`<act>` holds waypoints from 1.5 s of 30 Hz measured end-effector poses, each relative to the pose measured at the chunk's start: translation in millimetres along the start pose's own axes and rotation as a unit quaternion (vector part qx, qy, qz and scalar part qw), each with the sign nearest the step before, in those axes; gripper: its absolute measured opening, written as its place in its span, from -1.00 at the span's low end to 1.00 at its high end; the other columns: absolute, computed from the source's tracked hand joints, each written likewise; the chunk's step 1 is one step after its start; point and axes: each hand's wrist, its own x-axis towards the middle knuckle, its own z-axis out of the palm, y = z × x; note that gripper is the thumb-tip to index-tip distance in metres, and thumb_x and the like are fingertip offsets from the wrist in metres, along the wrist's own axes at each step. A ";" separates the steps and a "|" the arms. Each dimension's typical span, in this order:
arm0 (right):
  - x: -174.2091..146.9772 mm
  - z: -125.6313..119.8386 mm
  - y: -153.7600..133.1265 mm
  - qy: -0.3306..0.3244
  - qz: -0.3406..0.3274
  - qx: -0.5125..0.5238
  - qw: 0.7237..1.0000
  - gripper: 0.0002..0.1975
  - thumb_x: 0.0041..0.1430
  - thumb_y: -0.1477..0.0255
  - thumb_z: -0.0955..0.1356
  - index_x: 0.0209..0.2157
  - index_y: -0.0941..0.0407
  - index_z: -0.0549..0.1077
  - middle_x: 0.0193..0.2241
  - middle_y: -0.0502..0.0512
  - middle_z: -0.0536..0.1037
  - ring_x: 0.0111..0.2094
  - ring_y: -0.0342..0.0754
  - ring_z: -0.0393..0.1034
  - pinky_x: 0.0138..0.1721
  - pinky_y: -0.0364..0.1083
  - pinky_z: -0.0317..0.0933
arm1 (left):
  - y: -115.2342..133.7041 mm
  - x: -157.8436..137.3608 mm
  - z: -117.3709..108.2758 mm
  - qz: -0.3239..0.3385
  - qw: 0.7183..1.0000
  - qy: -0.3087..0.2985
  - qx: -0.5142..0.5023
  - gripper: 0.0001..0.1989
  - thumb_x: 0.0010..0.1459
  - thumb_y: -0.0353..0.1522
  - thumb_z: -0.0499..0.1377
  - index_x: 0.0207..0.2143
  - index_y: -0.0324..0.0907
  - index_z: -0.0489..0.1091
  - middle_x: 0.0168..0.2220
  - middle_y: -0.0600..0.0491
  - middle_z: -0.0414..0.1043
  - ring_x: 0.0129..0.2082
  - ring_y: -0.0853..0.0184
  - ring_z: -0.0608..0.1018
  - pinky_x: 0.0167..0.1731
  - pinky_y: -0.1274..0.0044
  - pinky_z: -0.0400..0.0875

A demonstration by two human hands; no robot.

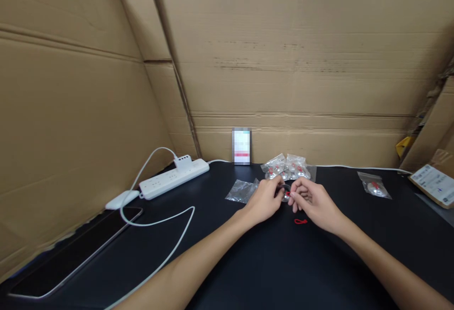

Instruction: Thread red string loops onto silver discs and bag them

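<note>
My left hand [265, 200] is closed at the fingertips on the edge of a small round shiny disc [285, 197], low over the black table. At the disc's right side, my right hand [312, 201] pinches a bit of red cord [288, 194] that lies against it. The fingers hide part of the disc, so how the cord is attached cannot be made out. Just below the right hand lies a loose red cord loop [301, 221]. A flat clear plastic bag [241, 192] rests left of my left hand.
Clear bags [289, 167] of similar red-corded discs lie behind my hands; another bag [375, 186] lies right. A phone [241, 146] leans on the cardboard wall [283, 64]. A power strip [173, 180], white cable [173, 214] and dark tablet-like slab [76, 253] are left, a labelled package [434, 185] right.
</note>
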 end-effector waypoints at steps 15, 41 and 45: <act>7.0 -9.1 25.2 0.085 0.037 0.062 0.994 -0.72 0.07 0.23 0.44 -0.30 0.17 0.59 -0.54 0.10 0.58 -0.50 -0.02 0.50 -0.39 -0.04 0.42 | 6.5 3.0 0.1 -0.087 0.987 0.031 -0.128 -0.86 0.17 -0.36 0.10 -0.36 -0.20 0.44 -0.46 0.06 0.53 -0.46 0.33 0.54 -0.45 0.56 0.30; 2.6 -10.1 18.1 0.082 -0.072 -0.294 0.950 -0.87 0.28 0.54 0.20 -0.33 0.10 0.31 -0.33 0.10 0.42 -0.29 0.00 0.34 -0.26 -0.07 0.20 | 24.5 0.8 4.4 -0.191 0.836 -0.058 -0.512 -0.86 0.05 -0.40 0.29 -0.38 -0.36 0.53 -0.39 -0.09 0.56 -0.43 0.35 0.58 -0.26 0.47 0.49; 1.4 -10.1 17.3 0.077 -0.078 -0.321 0.941 -0.88 0.27 0.56 0.20 -0.31 0.10 0.31 -0.30 0.12 0.42 -0.26 0.02 0.34 -0.22 -0.05 0.22 | 27.2 0.3 3.9 -0.193 0.824 -0.051 -0.531 -0.81 0.02 -0.36 0.33 -0.36 -0.35 0.55 -0.37 -0.10 0.56 -0.38 0.33 0.58 -0.20 0.44 0.49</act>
